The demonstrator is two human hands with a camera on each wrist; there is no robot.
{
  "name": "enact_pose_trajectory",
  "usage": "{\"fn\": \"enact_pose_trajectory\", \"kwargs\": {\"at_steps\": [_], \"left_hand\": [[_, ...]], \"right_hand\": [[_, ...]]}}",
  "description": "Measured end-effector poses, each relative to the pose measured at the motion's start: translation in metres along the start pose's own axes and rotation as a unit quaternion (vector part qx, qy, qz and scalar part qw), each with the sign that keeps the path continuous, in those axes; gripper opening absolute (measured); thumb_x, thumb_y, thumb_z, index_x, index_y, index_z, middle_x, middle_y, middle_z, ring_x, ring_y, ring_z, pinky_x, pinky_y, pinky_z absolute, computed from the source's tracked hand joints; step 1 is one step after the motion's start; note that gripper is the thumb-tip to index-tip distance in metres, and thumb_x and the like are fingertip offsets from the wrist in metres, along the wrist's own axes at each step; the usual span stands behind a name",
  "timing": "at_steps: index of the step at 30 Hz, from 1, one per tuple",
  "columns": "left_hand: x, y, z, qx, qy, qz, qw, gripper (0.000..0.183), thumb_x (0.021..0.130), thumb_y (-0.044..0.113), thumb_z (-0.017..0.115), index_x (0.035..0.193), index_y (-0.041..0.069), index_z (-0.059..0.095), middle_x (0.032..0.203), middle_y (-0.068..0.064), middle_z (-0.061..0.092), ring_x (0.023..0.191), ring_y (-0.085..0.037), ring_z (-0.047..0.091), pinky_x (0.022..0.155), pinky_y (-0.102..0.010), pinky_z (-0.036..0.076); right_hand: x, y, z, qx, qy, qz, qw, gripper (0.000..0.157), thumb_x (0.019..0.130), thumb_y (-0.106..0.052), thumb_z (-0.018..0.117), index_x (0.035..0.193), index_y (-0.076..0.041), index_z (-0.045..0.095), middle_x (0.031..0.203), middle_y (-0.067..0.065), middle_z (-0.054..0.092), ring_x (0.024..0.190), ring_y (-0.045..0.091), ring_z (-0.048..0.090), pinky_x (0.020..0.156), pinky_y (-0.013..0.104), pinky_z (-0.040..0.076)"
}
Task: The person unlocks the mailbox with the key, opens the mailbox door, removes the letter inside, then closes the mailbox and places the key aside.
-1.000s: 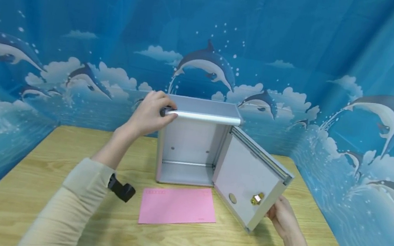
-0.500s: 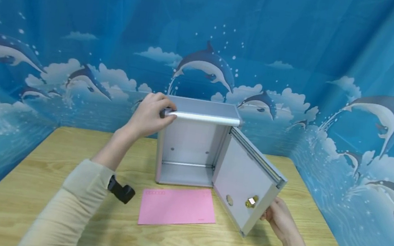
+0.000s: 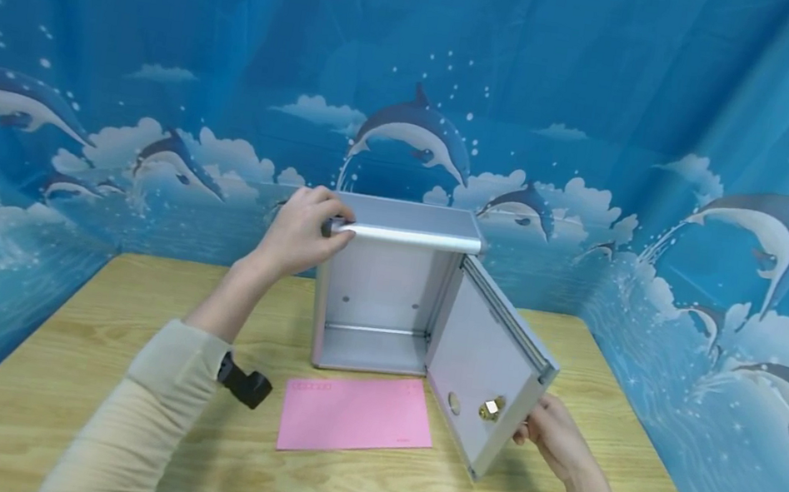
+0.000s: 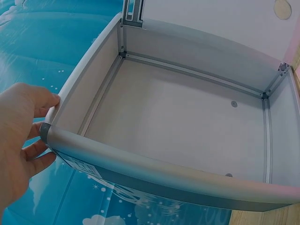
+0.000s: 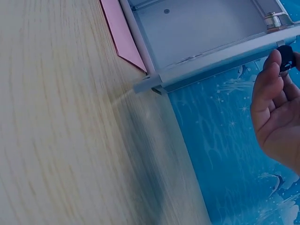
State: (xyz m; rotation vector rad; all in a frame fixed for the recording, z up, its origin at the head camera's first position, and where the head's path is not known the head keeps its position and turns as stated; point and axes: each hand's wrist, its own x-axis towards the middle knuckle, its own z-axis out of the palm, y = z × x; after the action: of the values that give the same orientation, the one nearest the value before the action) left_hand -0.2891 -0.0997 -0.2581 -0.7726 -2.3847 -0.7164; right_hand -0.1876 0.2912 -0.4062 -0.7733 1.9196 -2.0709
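A silver-grey metal letter box (image 3: pixel 390 275) stands upright on the table, its interior showing. My left hand (image 3: pixel 301 233) grips its top left corner; in the left wrist view the thumb and fingers lie on either side of that corner. The door (image 3: pixel 475 346) hangs ajar at the right side, with a brass cam lock (image 3: pixel 490 408) on its inner face. On the door's outer side, my right hand (image 3: pixel 556 441) pinches the black head of a key (image 5: pixel 285 57) at the lock. A pink envelope (image 3: pixel 358 417) lies flat in front of the box.
The wooden table (image 3: pixel 242 468) carries everything. A blue dolphin-printed curtain (image 3: pixel 243 31) encloses the back and both sides, close behind the box. A black strap with a camera (image 3: pixel 245 383) sits on the left wrist.
The door has swung partway inward, its free edge moving left and toward the person, with my right hand following. My left hand, the box and the envelope stay in place.
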Motion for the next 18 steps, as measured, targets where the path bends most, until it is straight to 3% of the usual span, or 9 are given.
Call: {"fn": "enact_pose_trajectory", "kwargs": {"at_steps": [5,10,18], "left_hand": [[0.0,0.0,0.0,0.001,-0.002,-0.004,1.0,0.017,0.087,0.017,0.064,0.098,0.004,0.068,0.101,-0.012,0.057,0.093,-0.029,0.047,0.078,-0.044,0.038],[-0.001,0.0,0.0,0.003,-0.001,-0.001,1.0,0.016,0.087,0.016,0.064,0.097,0.005,0.068,0.101,-0.012,0.057,0.093,-0.029,0.047,0.078,-0.044,0.038],[-0.001,-0.001,0.0,-0.011,-0.002,0.002,0.9999,0.015,0.087,0.015,0.064,0.098,0.004,0.067,0.1,-0.012,0.056,0.093,-0.028,0.046,0.077,-0.043,0.038]], "right_hand": [[0.003,0.0,0.001,0.008,-0.035,-0.014,0.999,0.04,0.1,-0.004,0.028,0.109,-0.017,0.065,0.072,-0.008,0.055,0.06,0.002,0.044,0.057,0.017,0.041],[0.007,0.001,0.001,0.024,-0.065,-0.01,0.998,0.041,0.099,-0.001,0.027,0.112,-0.015,0.064,0.082,-0.007,0.064,0.066,0.0,0.052,0.059,0.017,0.042],[0.011,-0.001,0.009,-0.001,-0.072,0.018,0.997,0.037,0.095,0.003,0.035,0.107,-0.014,0.066,0.084,-0.005,0.066,0.07,0.004,0.058,0.06,0.02,0.045]]}}
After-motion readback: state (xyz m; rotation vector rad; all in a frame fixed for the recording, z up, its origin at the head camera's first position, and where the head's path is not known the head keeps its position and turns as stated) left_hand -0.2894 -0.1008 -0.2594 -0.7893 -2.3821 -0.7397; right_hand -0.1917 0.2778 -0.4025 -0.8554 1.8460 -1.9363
